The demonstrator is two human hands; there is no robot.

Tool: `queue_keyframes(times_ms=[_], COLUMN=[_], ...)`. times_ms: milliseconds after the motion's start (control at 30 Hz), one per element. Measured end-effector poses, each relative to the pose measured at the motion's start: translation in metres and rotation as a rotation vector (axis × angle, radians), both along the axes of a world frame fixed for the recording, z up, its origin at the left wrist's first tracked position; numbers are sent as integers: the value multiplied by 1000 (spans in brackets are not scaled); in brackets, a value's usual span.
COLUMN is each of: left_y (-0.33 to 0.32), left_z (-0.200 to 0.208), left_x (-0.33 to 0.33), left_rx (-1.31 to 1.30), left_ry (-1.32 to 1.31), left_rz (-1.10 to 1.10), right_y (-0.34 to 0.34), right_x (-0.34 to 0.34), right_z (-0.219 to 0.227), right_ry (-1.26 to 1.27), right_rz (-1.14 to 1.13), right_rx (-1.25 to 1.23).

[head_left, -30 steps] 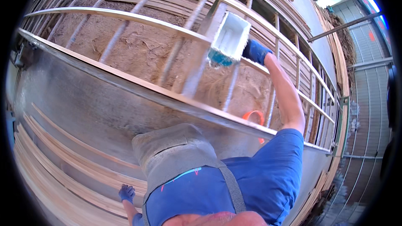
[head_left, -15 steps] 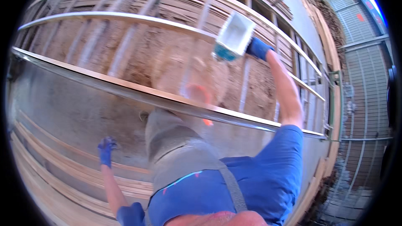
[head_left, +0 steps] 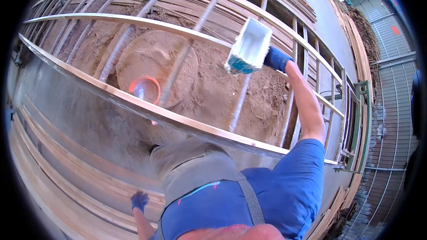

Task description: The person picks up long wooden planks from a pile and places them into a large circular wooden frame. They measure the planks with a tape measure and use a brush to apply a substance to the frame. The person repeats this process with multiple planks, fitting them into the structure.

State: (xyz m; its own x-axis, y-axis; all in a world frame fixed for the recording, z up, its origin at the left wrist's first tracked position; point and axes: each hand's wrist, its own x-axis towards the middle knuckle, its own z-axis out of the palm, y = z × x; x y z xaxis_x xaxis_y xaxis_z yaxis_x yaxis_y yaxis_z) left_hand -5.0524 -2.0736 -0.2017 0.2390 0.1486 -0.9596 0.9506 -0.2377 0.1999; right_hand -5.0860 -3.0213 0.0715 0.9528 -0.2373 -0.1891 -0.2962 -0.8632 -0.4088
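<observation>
My right hand, in a dark blue glove, grips the right side of a white rectangular plastic tub. The tub's mouth faces up toward me, and its inside is coated pale white. A teal patch marks its lower outer side. It hangs over the roller conveyor, close to a long, narrow board. Down at the lower left, away from the conveyor, my left hand hangs in a blue glove, its fingers loosely apart and nothing visible in them. Behind it lie long planks.
A second long board runs along the conveyor's near side. Between the metal rollers, an orange round container sits low over brown dust. More planks are stacked beyond. A wire mesh fence stands at right.
The view has shifted to the right, so the orange container appears further left. My left hand has dropped lower and closer to my body. My right hand still holds the tub over the conveyor.
</observation>
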Motion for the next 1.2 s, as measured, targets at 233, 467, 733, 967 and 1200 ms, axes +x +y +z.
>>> queue_keyframes(times_ms=[233, 467, 733, 967, 1200], left_y=[-194, -206, -156, -542, -970], left_z=[23, -11, -14, 228, 273], left_x=[-42, -152, -323, -404, -519], left_rx=[-335, -227, -61, -71, -284], left_ry=[-467, -444, -112, -1434, -2090], left_rz=[-492, -455, -156, -1017, -1715], right_y=[-84, -86, -138, -288, -378], right_x=[-222, -264, -355, -601, -869], right_z=[23, 21, 12, -21, -25], right_ry=[366, 109, 18, -58, -31], right_rz=[114, 36, 62, 234, 12], right_rx=[-401, -295, -169, -275, -295])
